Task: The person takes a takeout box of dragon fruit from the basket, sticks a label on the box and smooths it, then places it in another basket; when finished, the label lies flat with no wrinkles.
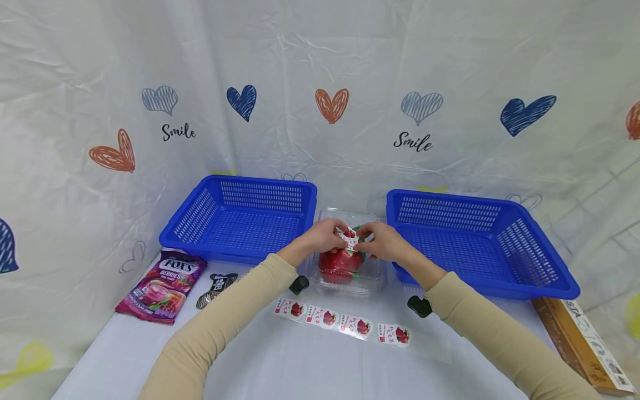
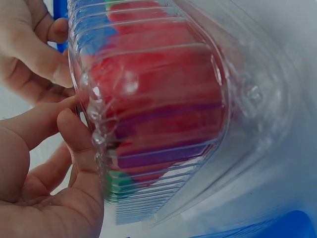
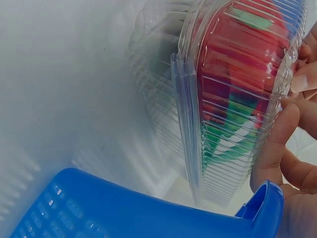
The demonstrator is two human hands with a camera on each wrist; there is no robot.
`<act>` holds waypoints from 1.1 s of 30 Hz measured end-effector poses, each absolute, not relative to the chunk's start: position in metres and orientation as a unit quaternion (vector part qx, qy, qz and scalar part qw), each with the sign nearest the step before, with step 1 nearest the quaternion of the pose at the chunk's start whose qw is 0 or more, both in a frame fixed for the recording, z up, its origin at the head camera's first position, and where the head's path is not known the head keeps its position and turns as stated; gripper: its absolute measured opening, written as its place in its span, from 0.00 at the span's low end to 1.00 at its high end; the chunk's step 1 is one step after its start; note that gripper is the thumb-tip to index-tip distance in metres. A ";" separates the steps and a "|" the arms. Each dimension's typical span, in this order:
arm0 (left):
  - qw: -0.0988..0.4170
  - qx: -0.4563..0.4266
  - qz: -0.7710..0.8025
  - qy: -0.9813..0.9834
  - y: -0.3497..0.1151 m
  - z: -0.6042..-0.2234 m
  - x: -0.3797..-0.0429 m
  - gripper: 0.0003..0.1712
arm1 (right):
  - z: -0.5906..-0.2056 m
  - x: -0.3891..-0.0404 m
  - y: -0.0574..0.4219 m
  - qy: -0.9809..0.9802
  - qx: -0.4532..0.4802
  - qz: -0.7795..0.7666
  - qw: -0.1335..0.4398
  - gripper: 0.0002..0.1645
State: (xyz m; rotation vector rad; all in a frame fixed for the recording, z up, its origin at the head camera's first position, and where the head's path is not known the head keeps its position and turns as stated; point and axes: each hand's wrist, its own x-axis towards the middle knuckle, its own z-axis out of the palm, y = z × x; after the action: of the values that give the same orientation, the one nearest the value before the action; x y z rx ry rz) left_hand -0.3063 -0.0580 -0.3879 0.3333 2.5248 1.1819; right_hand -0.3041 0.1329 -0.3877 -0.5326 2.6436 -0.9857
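A clear plastic clamshell box [image 1: 367, 283] with red and green contents [image 1: 340, 264] stands between two baskets; ribbed plastic blurs what the contents are. Over its lid, a white sticker [image 1: 348, 240] with a red fruit print spans the gap between my hands. My left hand [image 1: 327, 235] pinches the sticker's left side, fingers bent. At the opposite side my right hand [image 1: 384, 242] pinches it with thumb and forefinger. Both wrist views show fingertips against the top of the box [image 2: 163, 94], [image 3: 237, 84]; the sticker is hidden there.
Blue baskets stand left [image 1: 240, 258] and right [image 1: 480, 286]. In front lies a strip of several fruit stickers [image 1: 325, 318]. A purple candy bag [image 1: 162, 286], a dark patterned packet [image 1: 217, 289] and two small black objects [image 1: 299, 285], [image 1: 420, 306] lie nearby. A long brown box [image 1: 582, 344] is at right.
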 end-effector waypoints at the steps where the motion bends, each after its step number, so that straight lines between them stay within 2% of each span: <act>1: 0.167 0.116 0.416 0.886 -0.058 -0.388 -0.306 0.18 | -0.388 -0.304 0.133 0.912 -0.186 -0.341 0.134 0.25; 9: 0.175 0.110 0.419 0.884 -0.060 -0.387 -0.305 0.13 | -0.388 -0.303 0.131 0.910 -0.193 -0.342 0.134 0.23; 18: 0.175 0.113 0.418 0.884 -0.059 -0.383 -0.303 0.19 | -0.387 -0.302 0.132 0.909 -0.206 -0.339 0.130 0.27; 27: 0.175 0.116 0.421 0.883 -0.061 -0.383 -0.305 0.21 | -0.387 -0.302 0.132 0.908 -0.203 -0.342 0.134 0.20; 33: 0.179 0.109 0.443 0.872 -0.066 -0.380 -0.304 0.23 | -0.385 -0.303 0.136 0.902 -0.176 -0.365 0.148 0.20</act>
State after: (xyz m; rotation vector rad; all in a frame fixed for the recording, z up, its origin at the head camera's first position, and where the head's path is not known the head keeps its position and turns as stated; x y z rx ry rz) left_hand -0.3040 -0.0662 -0.3805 0.3078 2.4648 1.2535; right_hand -0.3032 0.1362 -0.3849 -0.5066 2.5943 -1.0497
